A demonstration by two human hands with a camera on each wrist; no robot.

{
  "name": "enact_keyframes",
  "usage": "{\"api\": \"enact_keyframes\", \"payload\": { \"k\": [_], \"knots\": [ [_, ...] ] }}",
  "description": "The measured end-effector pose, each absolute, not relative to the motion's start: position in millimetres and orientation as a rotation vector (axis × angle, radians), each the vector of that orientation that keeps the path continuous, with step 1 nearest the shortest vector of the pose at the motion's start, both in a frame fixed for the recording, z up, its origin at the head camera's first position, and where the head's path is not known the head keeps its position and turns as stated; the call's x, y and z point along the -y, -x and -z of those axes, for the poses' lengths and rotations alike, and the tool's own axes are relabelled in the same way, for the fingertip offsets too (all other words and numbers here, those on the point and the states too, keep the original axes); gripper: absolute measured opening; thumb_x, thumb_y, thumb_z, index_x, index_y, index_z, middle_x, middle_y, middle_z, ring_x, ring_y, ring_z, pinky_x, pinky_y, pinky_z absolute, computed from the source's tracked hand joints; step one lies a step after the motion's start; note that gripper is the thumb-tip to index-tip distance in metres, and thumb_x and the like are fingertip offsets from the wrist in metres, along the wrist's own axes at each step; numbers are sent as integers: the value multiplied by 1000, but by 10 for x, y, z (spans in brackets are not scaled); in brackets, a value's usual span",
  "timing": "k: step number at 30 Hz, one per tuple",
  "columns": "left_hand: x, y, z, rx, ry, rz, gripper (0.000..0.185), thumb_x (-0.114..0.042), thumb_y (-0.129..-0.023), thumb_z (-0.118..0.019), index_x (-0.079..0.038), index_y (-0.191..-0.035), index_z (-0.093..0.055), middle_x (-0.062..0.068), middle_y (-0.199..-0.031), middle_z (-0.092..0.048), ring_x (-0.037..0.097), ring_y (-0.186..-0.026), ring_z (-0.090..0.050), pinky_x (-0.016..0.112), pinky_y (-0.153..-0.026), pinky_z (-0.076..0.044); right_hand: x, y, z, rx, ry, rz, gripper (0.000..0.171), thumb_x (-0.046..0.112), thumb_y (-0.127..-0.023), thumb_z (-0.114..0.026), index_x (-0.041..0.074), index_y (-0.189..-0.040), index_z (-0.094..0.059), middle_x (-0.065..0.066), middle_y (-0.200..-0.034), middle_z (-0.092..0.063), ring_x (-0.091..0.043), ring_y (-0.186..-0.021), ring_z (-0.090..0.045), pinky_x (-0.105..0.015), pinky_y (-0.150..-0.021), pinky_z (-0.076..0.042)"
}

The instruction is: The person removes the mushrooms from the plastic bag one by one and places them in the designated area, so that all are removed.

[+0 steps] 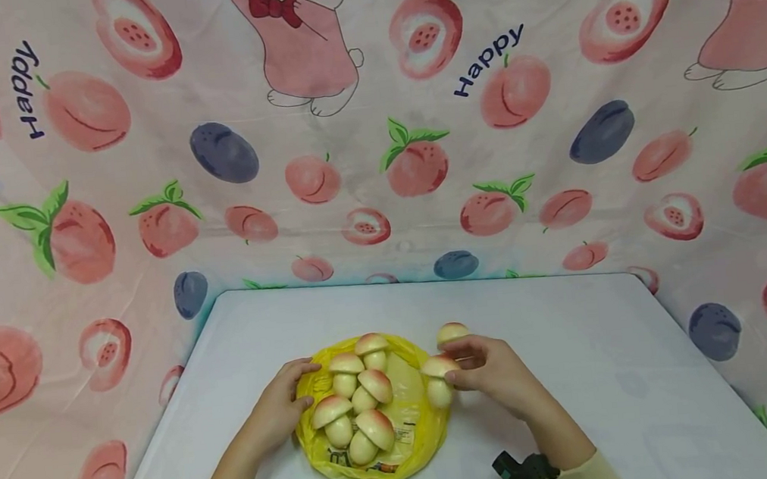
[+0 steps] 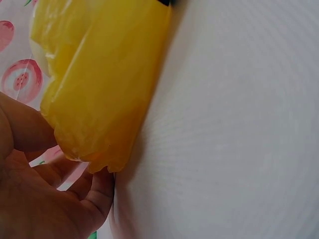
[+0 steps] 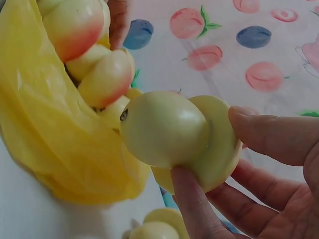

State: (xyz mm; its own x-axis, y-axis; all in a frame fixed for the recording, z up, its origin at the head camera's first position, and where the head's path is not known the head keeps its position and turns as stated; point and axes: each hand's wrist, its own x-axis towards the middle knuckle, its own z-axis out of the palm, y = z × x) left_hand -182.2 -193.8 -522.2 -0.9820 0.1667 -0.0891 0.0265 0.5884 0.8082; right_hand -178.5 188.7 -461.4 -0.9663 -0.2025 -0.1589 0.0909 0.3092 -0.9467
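Note:
A yellow plastic bag [image 1: 413, 419] lies open on the white table [image 1: 569, 330], with several cream, pink-capped toy mushrooms [image 1: 359, 397] in it. My left hand [image 1: 300, 385] grips the bag's left edge [image 2: 99, 89], thumb on one side and fingers [image 2: 94, 199] under it. At the bag's right rim, my right hand [image 1: 459, 366] pinches one mushroom [image 1: 439, 381] by its cap [image 3: 219, 144], stem [image 3: 164, 129] pointing toward the bag [image 3: 45, 139]. One more mushroom [image 1: 452, 332] sits on the table just behind that hand.
A cloth printed with peaches and plums [image 1: 418, 160] hangs behind and on both sides of the table. The table's far edge [image 1: 428, 281] meets this cloth. In the right wrist view another mushroom [image 3: 157, 226] shows below the held one.

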Motion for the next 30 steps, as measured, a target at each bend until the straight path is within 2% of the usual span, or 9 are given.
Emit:
{"api": "enact_keyframes", "payload": {
  "k": [9, 14, 24, 30],
  "knots": [
    [1941, 1827, 5225, -2650, -162, -1354, 50, 5, -103, -61, -17, -147, -61, 9, -170, -42, 43, -163, -31, 66, -130, -29, -2091, 1799, 4651, -2387, 5, 1644, 52, 15, -89, -88, 1, -135, -69, -16, -133, -74, -25, -113, -73, -35, -86, -68],
    [1943, 1830, 5227, -2657, -175, -1350, 49, 5, -103, -61, -17, -148, -61, 9, -170, -43, 43, -163, -32, 65, -131, -29, -2201, 1819, 4713, -2408, 14, 1606, 53, 14, -90, -87, -1, -136, -68, -19, -136, -72, -30, -118, -73, -36, -88, -68],
    [1945, 1825, 5233, -2655, -157, -1357, 49, 5, -103, -62, -18, -147, -62, 9, -170, -43, 43, -163, -32, 66, -131, -28, -2329, 1865, 4833, -2424, -23, 1557, 52, 8, -89, -86, -4, -135, -67, -22, -134, -72, -28, -115, -73, -40, -88, -68],
    [1944, 1827, 5237, -2658, -153, -1359, 49, 5, -103, -62, -18, -146, -63, 9, -169, -44, 44, -162, -33, 65, -130, -30, -2362, 1898, 4902, -2432, -32, 1533, 48, 8, -88, -86, -3, -132, -69, -20, -131, -74, -25, -112, -73, -38, -88, -67]
  ]
}}
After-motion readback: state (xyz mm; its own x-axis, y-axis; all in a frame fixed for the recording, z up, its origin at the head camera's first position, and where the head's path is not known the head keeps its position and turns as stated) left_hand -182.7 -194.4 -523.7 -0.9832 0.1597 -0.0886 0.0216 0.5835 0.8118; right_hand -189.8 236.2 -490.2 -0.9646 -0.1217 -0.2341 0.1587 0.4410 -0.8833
